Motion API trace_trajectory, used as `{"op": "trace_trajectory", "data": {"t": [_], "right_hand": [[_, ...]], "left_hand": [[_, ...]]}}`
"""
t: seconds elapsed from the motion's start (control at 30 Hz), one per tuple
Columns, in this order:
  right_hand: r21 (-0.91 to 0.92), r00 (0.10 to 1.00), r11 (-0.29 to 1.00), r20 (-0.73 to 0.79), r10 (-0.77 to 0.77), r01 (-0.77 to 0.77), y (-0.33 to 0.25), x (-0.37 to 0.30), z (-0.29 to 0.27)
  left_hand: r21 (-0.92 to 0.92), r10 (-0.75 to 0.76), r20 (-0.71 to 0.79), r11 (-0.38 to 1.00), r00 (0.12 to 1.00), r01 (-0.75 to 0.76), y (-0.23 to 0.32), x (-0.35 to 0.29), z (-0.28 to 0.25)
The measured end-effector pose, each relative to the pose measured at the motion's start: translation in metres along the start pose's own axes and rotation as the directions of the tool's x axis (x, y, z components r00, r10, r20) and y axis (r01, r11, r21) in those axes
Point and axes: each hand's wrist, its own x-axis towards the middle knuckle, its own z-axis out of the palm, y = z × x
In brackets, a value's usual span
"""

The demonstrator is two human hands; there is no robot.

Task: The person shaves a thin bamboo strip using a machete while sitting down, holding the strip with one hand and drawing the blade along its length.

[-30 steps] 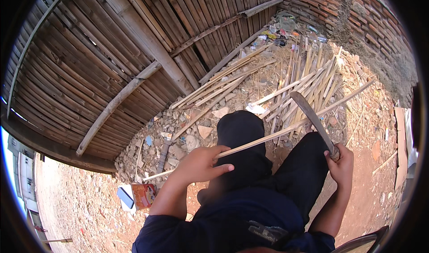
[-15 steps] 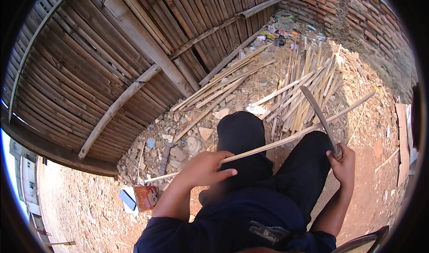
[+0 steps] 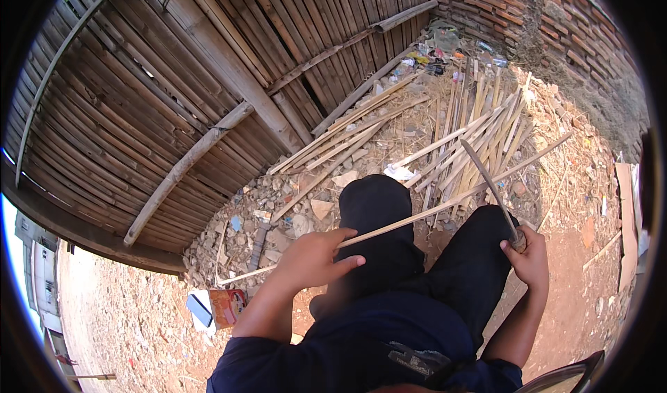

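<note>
A long, thin bamboo strip (image 3: 404,220) slants across my knees, its far end up to the right. My left hand (image 3: 314,259) is closed around it near its lower left end, the thumb apart from the strip. In my right hand (image 3: 531,257) is the handle of a machete (image 3: 488,177) with a long, slightly curved blade. The blade points up and to the left, crossing the strip just beyond my right knee. Whether blade and strip touch I cannot tell.
Ahead lies a pile of split bamboo strips (image 3: 479,132) on stony rubble. A slatted bamboo wall (image 3: 229,59) leans over the left side, and a brick wall (image 3: 577,28) stands at the far right. A box with a phone-like blue thing (image 3: 199,311) lies at left.
The machete has shifted a little left, its tip slightly lower. The strip has slid slightly toward the lower left with my left hand.
</note>
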Motion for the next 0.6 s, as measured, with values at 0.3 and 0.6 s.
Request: {"op": "trace_trajectory", "data": {"t": [0.3, 0.6], "right_hand": [[0.005, 0.946, 0.961, 0.178, -0.271, 0.275, -0.047, -0.010, 0.012], [0.094, 0.984, 0.994, -0.171, -0.043, 0.060, 0.002, -0.008, -0.002]], "left_hand": [[0.065, 0.106, -0.239, 0.994, 0.965, -0.093, 0.012, 0.007, 0.037], [0.148, 0.120, -0.378, 0.987, 0.918, -0.068, -0.011, -0.002, 0.045]]}}
